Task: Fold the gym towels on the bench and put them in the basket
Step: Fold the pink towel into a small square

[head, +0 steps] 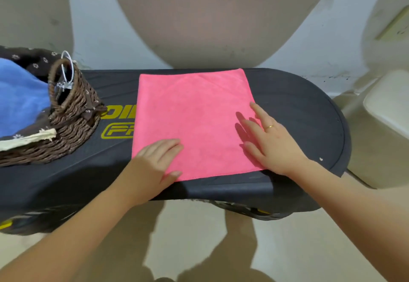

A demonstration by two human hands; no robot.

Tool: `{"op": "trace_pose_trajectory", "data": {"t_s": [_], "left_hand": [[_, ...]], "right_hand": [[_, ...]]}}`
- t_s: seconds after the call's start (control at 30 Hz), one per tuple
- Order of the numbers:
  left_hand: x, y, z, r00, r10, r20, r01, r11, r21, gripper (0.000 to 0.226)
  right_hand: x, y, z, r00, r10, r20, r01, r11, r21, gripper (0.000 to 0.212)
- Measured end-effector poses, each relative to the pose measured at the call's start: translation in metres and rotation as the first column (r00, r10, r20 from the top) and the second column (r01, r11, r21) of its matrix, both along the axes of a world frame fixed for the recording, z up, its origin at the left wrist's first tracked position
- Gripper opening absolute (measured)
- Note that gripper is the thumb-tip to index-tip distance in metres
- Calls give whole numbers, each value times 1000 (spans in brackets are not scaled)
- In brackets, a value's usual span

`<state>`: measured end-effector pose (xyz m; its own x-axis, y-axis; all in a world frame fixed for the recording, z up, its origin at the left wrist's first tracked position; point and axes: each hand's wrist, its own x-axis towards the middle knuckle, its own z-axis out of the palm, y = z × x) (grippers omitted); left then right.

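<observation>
A pink towel (192, 118) lies spread flat on the black bench (298, 113), roughly square. My left hand (155, 162) rests flat on its near left corner with fingers straight. My right hand (270, 140) presses flat on its near right part, fingers spread, a ring on one finger. At the bench's left end stands a brown wicker basket (73, 113) with a dark flowered lining. A blue towel (20, 96) lies inside it.
A large beige rounded object (208, 20) stands against the wall behind the bench. A cream-coloured seat (389, 107) is at the right. Yellow lettering (117, 129) marks the bench top. The floor below is beige tile.
</observation>
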<state>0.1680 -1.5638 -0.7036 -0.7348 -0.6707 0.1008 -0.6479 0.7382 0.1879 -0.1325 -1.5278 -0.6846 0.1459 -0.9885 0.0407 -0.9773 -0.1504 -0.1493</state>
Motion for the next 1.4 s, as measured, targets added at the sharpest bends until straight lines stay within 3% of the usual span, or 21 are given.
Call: {"op": "trace_pose_trajectory", "data": {"t_s": [0.1, 0.23, 0.3, 0.4, 0.47, 0.57, 0.7, 0.83, 0.9, 0.97, 1.03, 1.1, 1.17, 1.23, 1.27, 1.4], "left_hand": [[17, 18, -3, 996, 10, 92, -17, 997, 79, 60], [27, 23, 4, 990, 142, 4, -139, 966, 218, 77], [26, 21, 9, 993, 120, -9, -114, 967, 229, 67], [21, 15, 15, 993, 117, 6, -116, 967, 225, 35], [21, 10, 19, 990, 140, 8, -138, 968, 210, 28], [24, 5, 21, 996, 86, 10, -87, 988, 126, 23], [22, 3, 19, 995, 70, 77, -79, 990, 114, 37], [22, -1, 22, 974, 227, -11, -220, 955, 198, 43], [25, -4, 23, 955, 294, -31, -273, 918, 286, 43], [25, -2, 26, 962, 271, -35, -249, 922, 295, 40], [23, 1, 27, 977, 212, 29, -212, 944, 254, 65], [21, 2, 25, 978, 202, 58, -209, 959, 192, 72], [16, 3, 26, 967, 248, 54, -254, 958, 135, 60], [10, 2, 28, 949, 313, 39, -315, 939, 141, 45], [9, 2, 30, 943, 332, 25, -331, 930, 161, 48], [16, -4, 25, 922, 342, -183, -298, 927, 229, 44]], "right_hand": [[-11, 26, -7, 981, 192, -5, -190, 977, 92, 70], [-26, 32, -10, 975, 223, -14, -220, 968, 118, 80], [-27, 30, -6, 969, 241, -59, -231, 963, 136, 81], [-22, 32, 3, 951, 246, -188, -231, 968, 99, 81], [-18, 36, 4, 940, 255, -227, -258, 966, 17, 71], [-19, 40, 1, 949, 258, -179, -276, 957, -84, 27], [-15, 36, 6, 981, 178, -80, -183, 981, -61, 21], [-2, 27, 12, 997, -22, -74, 22, 1000, 5, 19], [1, 22, 14, 990, -132, 52, 131, 991, 27, 17], [4, 17, 19, 926, -261, 273, 262, 964, 35, 16], [5, 12, 22, 805, -362, 471, 357, 928, 102, 15], [5, 9, 25, 626, -399, 670, 366, 909, 199, 17], [4, 10, 27, 383, -403, 831, 310, 904, 296, 24], [2, 11, 29, 216, -391, 895, 262, 906, 332, 27], [2, 11, 29, 170, -379, 909, 248, 910, 333, 27], [-1, 13, 24, 85, -351, 933, 197, 923, 329, 26]]}}
